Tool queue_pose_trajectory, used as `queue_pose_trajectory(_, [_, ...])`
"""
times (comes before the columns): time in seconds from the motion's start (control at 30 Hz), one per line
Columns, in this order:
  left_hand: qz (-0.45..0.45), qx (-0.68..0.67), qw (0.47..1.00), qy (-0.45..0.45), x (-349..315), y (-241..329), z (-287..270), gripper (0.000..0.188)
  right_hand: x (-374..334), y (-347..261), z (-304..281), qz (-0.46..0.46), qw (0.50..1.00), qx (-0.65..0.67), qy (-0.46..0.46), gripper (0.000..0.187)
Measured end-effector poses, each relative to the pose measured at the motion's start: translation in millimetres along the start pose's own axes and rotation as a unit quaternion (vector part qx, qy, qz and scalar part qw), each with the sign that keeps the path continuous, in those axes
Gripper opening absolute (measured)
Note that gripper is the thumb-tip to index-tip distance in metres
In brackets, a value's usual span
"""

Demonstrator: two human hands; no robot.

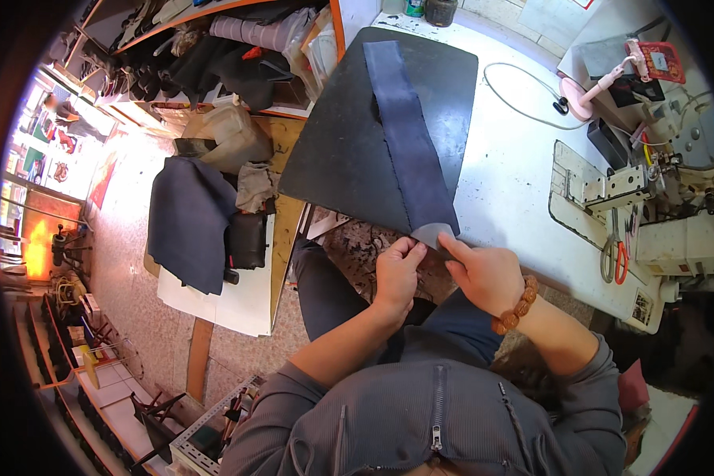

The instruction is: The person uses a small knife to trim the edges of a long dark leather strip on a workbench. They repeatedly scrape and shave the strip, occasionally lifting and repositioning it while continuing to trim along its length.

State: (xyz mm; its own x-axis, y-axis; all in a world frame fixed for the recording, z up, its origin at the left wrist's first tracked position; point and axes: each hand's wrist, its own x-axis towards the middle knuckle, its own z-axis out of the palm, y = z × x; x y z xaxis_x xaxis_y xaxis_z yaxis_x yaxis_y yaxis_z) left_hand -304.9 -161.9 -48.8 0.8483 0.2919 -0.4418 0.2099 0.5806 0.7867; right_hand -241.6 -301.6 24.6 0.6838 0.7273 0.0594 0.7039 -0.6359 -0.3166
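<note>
We see an evenly bright, sharp view with a black rim from the fisheye lens. Straight edges bow outward near that rim. Strong daylight at the far left washes out the floor (131,170) in warm glare. The white table (516,159) is brightly lit with soft, faint shadows. The hands show slight blur.

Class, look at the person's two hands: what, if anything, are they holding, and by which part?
Both the left hand and the right hand pinch the near end of a long dark cloth strip, which lies across a black mat.
</note>
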Motion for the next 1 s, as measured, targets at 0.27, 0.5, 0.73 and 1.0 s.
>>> queue_pose_trajectory(0.27, [0.033, -0.034, 0.999, 0.027, 3.2, -9.8, 4.8, 0.015, -3.7, -10.5, 1.8, 0.011, 0.999, -0.024, 0.035, 0.034])
queue_pose_trajectory(0.5, [0.037, -0.077, 0.996, 0.020, 4.7, -13.7, 5.1, 0.015, 7.5, -9.0, 8.0, -0.003, 0.997, -0.036, 0.067, 0.034])
queue_pose_trajectory(0.73, [0.050, -0.118, 0.992, -0.003, 5.3, -15.9, 3.3, 0.016, 22.5, -3.1, 9.5, -0.010, 0.996, -0.046, 0.071, 0.032])
queue_pose_trajectory(1.0, [0.023, -0.099, 0.995, 0.000, 5.5, -13.7, 2.8, 0.014, 32.5, -3.0, 5.1, -0.010, 0.996, -0.040, 0.073, 0.033])
